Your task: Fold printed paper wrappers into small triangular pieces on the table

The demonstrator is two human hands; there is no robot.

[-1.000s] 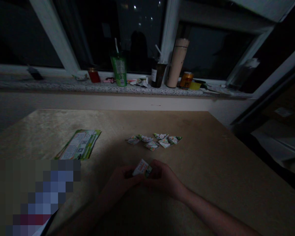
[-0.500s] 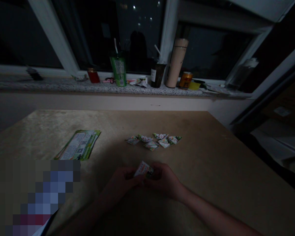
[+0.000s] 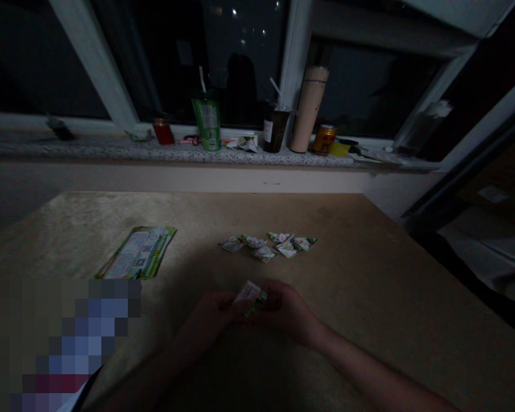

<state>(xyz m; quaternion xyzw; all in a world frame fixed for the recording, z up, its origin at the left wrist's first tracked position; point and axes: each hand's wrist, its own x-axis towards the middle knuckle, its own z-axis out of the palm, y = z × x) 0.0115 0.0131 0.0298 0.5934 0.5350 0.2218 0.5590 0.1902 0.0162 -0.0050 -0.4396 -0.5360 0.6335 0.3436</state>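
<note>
My left hand (image 3: 212, 313) and my right hand (image 3: 288, 312) meet just above the table, both pinching one small folded piece of printed paper (image 3: 249, 294), white with green and orange marks. The paper stands up between the fingertips of the two hands. Farther out on the tan table (image 3: 369, 274) lie several small folded paper triangles (image 3: 269, 246) in a loose cluster. A green printed leaflet (image 3: 138, 252) lies flat to the left of them.
Along the stone window sill (image 3: 90, 150) stand a green cup with a straw (image 3: 208, 121), a dark bottle (image 3: 275, 129), a tall beige flask (image 3: 307, 110), a gold can (image 3: 325, 140) and a red jar (image 3: 163, 131). The table's right edge drops to a dark floor.
The folded paper between my fingers has turned a little and a green edge now shows at its lower side. My hands have stayed in the same place.
</note>
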